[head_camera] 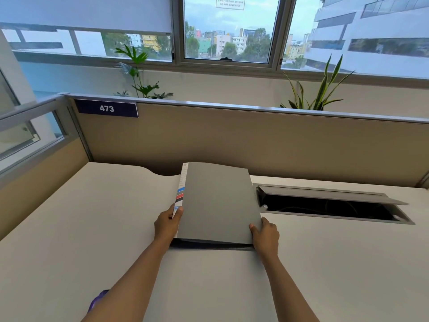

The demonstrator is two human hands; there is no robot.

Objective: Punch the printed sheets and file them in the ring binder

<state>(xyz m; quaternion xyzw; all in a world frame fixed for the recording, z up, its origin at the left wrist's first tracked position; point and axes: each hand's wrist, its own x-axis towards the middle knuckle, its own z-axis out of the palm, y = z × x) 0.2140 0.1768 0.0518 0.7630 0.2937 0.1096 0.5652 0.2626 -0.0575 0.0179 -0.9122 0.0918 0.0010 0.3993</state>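
Ring binder [218, 201] closed, left hand [167, 225] gripping spine edge, right hand [265, 235] gripping near corner, desk [92, 217] beneath

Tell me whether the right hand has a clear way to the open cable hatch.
Probably yes: the right hand grips the grey ring binder at its right edge, and only bare desk lies between it and the cable hatch. It would have to let go first.

Binder [218, 201] contents, fingers of L hand [167, 225] & R hand [265, 235] hidden; window sign [230, 2] txt blurry.
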